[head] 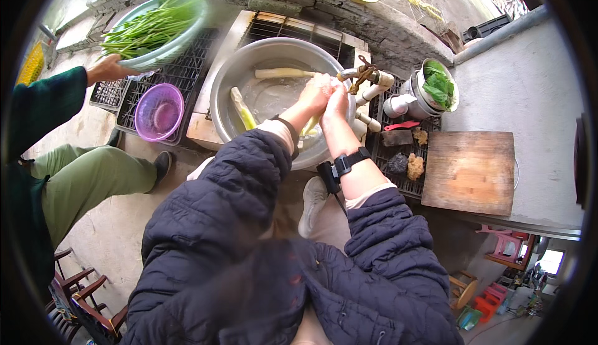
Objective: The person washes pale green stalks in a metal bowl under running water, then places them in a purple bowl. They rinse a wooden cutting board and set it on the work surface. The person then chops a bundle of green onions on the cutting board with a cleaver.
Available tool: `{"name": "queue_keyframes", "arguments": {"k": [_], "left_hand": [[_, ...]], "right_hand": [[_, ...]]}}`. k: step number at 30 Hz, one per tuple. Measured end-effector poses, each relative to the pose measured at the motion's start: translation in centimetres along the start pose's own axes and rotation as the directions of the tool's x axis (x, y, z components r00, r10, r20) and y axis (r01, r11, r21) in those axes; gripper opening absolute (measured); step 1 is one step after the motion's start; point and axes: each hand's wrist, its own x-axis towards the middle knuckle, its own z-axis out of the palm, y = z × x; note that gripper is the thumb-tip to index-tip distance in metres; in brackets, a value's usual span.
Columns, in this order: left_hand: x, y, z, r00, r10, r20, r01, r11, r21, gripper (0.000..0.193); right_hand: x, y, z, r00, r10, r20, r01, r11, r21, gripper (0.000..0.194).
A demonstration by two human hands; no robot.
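Note:
A large metal basin (219, 97) holds water below a metal tap (362, 75). Under the spout, my left hand (316, 93) and my right hand (336, 102) are pressed together over the basin's right side. Their fingers overlap, hiding whatever may be between them. One pale stalk vegetable (282, 73) lies along the far side of the water. Another pale stalk with a yellow-green end (243, 109) leans at the basin's left. A third greenish stalk (310, 125) shows between my wrists; its upper end is hidden by my hands.
At left, a person's hand (110, 69) holds a pale green basin (198, 27) of leafy green stems (149, 29). A purple plastic bowl (160, 112) sits on a black crate (124, 120). To the right are a wooden cutting board (468, 172), a red-handled tool (402, 125) and a pot of leaves (438, 85).

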Motion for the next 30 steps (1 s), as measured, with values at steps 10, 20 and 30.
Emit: {"name": "queue_keyframes", "arguments": {"k": [10,20,30], "left_hand": [[0.2,-1.9,-2.4,0.912,-0.328,0.245,0.375,0.909,-0.182,0.054],[-1.2,0.3,-4.2,0.846,-0.34,0.41,0.511,0.738,-0.441,0.035],[-0.2,2.4,-3.1,0.846,-0.507,0.164,0.27,0.143,-0.952,0.031]], "right_hand": [[2.6,0.1,1.2,0.998,-0.032,0.047,0.042,0.976,-0.215,0.025],[2.4,0.0,1.0,0.997,-0.037,0.065,0.051,0.971,-0.234,0.035],[0.6,-0.3,-1.5,0.967,0.126,0.219,0.136,0.47,-0.872,0.053]]}}
